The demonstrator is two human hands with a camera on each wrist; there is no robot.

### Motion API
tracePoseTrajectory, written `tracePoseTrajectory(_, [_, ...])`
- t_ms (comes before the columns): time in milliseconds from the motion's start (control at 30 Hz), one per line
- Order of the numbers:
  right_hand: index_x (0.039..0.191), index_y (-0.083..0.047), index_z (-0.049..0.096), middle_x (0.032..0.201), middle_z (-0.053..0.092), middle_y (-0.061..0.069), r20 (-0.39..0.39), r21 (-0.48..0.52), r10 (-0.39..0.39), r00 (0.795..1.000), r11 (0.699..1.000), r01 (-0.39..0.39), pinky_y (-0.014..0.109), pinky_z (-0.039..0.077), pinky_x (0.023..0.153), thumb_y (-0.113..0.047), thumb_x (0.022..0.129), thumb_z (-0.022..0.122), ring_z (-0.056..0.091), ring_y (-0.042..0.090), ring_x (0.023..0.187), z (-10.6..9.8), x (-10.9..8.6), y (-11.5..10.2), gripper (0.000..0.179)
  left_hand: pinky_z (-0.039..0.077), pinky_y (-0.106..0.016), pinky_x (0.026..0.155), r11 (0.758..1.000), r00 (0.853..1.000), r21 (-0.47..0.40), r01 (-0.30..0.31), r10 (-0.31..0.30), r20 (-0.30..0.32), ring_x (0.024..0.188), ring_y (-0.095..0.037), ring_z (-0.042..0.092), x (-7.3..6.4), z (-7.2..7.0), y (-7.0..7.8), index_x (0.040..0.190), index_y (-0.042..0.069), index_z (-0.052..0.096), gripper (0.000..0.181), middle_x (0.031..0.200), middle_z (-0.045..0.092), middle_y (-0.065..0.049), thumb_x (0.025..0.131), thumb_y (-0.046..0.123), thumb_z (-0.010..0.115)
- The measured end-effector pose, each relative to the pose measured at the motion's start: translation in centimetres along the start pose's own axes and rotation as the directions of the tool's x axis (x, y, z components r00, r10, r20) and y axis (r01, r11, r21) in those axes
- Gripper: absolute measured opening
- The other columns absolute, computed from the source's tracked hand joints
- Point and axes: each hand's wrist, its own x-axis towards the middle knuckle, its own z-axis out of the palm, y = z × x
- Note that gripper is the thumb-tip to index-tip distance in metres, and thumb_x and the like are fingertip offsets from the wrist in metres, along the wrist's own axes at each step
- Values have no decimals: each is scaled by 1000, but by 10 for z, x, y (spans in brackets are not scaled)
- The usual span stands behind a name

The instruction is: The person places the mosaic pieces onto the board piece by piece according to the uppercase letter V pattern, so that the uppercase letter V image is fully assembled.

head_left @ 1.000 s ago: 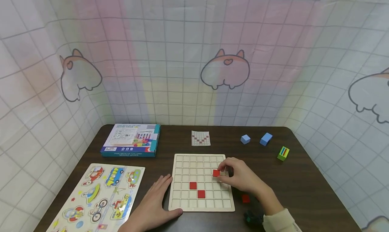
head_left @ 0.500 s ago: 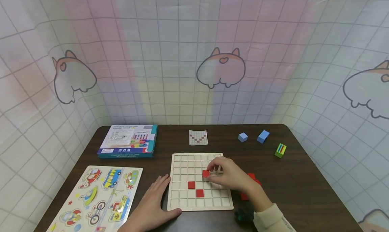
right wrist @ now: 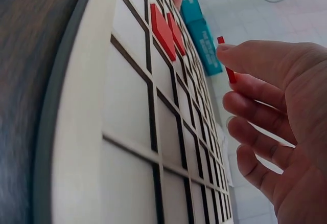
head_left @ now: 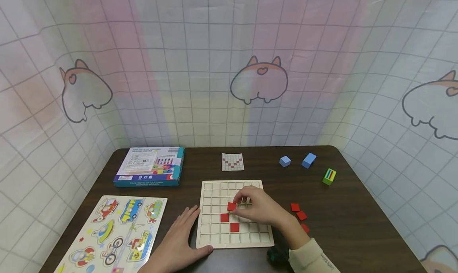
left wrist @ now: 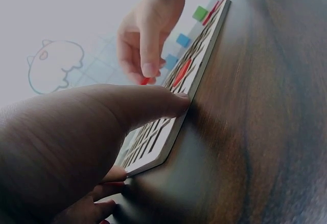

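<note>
On the dark desk [head_left: 358, 209], the gridded board [head_left: 215, 228] is steadied by the straight-fingered left grip [head_left: 180, 240]; above it, a red tile [head_left: 231, 206], pinched in the right grip [head_left: 258, 205], is best lowered flat, its placing checked against the pattern card [head_left: 232, 162] beyond.

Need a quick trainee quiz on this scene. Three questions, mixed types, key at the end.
1. Fill in: the right hand pinches a ___ ___ above the grid board.
2. True or false: the left hand is clear of the grid board.
3. Multiple choice: where is the small printed card relative to the grid board?
a) on top of it
b) beyond its far edge
c) under its near edge

Key:
1. red tile
2. False; its thumb touches the board's edge.
3. b
</note>
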Motion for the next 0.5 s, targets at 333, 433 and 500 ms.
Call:
tracePoseTrajectory(333, [111,-22,79,108,76,-3,24,-2,-14,1000,1000,14,32,56,91,-29,97,88,65,19,102,14,13,-13,18,25,-72,136,1000,1000,10,-6,6,-3,173,-39,24,1,-1,-1,172,16,41,125,180,39,-8,75,78,88])
tracePoseTrajectory(433, [111,-20,80,108,76,-2,29,-8,-19,999,1000,19,30,55,90,-28,96,88,65,20,102,18,17,-18,19,25,-72,136,1000,1000,11,-9,9,-4,173,-39,24,1,0,-1,172,16,41,125,180,40,-8,75,78,88])
tracePoseTrajectory(500, [110,-19,80,107,76,-2,26,-19,-17,1000,1000,18,30,55,90,-27,96,88,64,19,101,21,19,-20,19,25,-72,136,1000,1000,13,-12,12,-6,172,-39,25,1,0,-1,172,16,41,125,180,40,-8,75,79,88])
